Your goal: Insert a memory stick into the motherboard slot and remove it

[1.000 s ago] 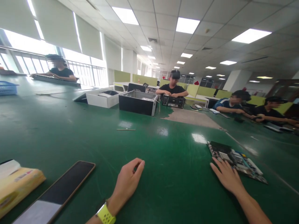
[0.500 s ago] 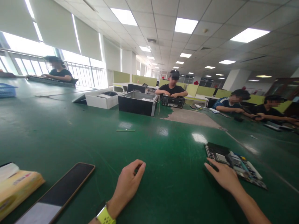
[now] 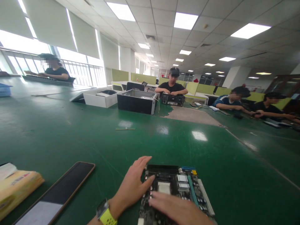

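A dark circuit board [image 3: 174, 178] with a pale square socket, blue and white slots lies flat on the green table, right in front of me. My left hand [image 3: 133, 185], with a yellow-green banded watch on its wrist, is at the board's left edge, thumb reaching over it and fingers apart. Across the board's lower part lies my right hand [image 3: 177, 207], fingers stretched out toward the left and covering some of the components. Neither hand is wrapped around the board.
A phone [image 3: 58, 190] and a yellow tissue pack [image 3: 20, 190] lie at left. Farther off are a thin rod [image 3: 125, 129], a white box [image 3: 99, 100] and a black case [image 3: 136, 104]. Several people work around the table [image 3: 93, 140]; one handles a black device [image 3: 172, 99].
The circuit board has moved from the right to the middle, closer to me, and turned. My right hand has come left with it; my left hand now meets its edge.
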`<state>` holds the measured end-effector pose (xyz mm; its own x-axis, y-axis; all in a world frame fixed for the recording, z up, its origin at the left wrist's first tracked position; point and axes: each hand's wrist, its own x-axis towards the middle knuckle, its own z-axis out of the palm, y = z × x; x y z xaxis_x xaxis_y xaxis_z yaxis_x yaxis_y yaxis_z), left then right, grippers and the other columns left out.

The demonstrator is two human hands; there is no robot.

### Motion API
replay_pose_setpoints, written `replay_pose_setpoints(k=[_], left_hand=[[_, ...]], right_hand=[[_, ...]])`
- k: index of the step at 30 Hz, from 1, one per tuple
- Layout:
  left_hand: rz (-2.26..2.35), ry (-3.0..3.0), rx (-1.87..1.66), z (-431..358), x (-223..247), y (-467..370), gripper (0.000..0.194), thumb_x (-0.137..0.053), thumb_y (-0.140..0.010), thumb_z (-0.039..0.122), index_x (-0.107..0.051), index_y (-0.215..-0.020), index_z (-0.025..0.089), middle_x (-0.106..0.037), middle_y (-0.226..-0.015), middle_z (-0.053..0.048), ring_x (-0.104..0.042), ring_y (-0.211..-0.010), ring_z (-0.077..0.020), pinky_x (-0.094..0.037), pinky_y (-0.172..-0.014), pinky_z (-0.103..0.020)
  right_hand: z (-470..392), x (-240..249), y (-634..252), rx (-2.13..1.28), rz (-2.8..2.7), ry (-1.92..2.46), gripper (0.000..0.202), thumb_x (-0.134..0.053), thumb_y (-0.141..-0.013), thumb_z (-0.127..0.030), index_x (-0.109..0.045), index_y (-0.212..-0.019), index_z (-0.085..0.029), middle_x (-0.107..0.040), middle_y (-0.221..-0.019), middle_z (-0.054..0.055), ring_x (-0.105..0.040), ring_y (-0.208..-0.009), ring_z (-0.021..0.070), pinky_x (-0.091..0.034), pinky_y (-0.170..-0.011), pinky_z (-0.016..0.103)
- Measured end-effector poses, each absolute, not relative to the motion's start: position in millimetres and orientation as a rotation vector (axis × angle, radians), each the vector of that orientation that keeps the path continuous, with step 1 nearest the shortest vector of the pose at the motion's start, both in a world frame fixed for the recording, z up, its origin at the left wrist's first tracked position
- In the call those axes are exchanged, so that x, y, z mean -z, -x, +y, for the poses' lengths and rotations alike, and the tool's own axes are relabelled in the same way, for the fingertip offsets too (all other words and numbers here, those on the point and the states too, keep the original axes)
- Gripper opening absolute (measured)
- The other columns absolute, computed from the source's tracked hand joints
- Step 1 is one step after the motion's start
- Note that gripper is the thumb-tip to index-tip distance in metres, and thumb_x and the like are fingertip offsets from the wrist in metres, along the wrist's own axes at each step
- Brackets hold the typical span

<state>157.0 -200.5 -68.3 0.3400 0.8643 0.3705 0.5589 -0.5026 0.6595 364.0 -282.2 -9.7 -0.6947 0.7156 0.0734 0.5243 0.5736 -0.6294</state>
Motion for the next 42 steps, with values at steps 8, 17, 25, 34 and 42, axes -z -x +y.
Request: replay_pose_setpoints(k=[8,17,25,34,42], left_hand=[[1.327,-2.166,-0.905,-202.5,64.2,-156.8,0.031,-0.051,-0.077,0.018,-0.054,-0.108,0.022,-0.063,-0.101,-0.006,-0.057,-0.093,-0.0217,-0.044,-0.084,-0.034],[1.318,-2.149,-0.996,-199.0,61.3,-156.1,0.012,-0.044,-0.080,0.014,-0.055,-0.078,0.019,-0.063,-0.081,-0.002,-0.057,-0.076,-0.0168,-0.043,-0.073,-0.028],[1.300,-2.079,-1.083,-200.9,60.8,-158.0,0.010,-0.046,-0.083,0.022,-0.054,-0.089,0.020,-0.064,-0.084,-0.002,-0.060,-0.080,-0.0169,-0.046,-0.075,-0.029],[1.342,-2.072,-1.062,-199.6,62.7,-157.7,0.018,-0.049,-0.081,0.022,-0.053,-0.098,0.022,-0.065,-0.090,-0.003,-0.061,-0.085,-0.0183,-0.047,-0.079,-0.032],[1.357,-2.092,-1.045,-198.7,65.2,-156.3,0.020,-0.048,-0.082,0.021,-0.053,-0.101,0.022,-0.065,-0.093,-0.003,-0.061,-0.087,-0.0179,-0.046,-0.080,-0.032]], right_hand=[[-242.6,32.0,-406.7,-0.511,-2.054,1.529,0.033,-0.048,-0.087,-0.046,-0.068,-0.095,-0.021,-0.052,-0.133,0.009,-0.041,-0.128,0.0274,-0.032,-0.106,0.049],[-234.0,60.9,-418.4,-0.528,-2.022,1.466,0.042,-0.043,-0.090,-0.046,-0.061,-0.118,-0.021,-0.057,-0.128,0.010,-0.049,-0.121,0.0254,-0.035,-0.105,0.046],[-233.8,57.6,-417.9,-0.536,-2.016,1.446,0.040,-0.044,-0.090,-0.045,-0.062,-0.116,-0.020,-0.058,-0.126,0.010,-0.049,-0.119,0.0249,-0.036,-0.104,0.046],[-234.9,55.9,-416.8,-0.521,-2.031,1.437,0.038,-0.044,-0.091,-0.042,-0.062,-0.115,-0.020,-0.058,-0.126,0.010,-0.050,-0.119,0.0241,-0.035,-0.105,0.045],[-235.0,57.8,-418.4,-0.524,-2.001,1.436,0.040,-0.043,-0.091,-0.044,-0.060,-0.118,-0.020,-0.055,-0.129,0.010,-0.047,-0.122,0.0238,-0.034,-0.106,0.044]])
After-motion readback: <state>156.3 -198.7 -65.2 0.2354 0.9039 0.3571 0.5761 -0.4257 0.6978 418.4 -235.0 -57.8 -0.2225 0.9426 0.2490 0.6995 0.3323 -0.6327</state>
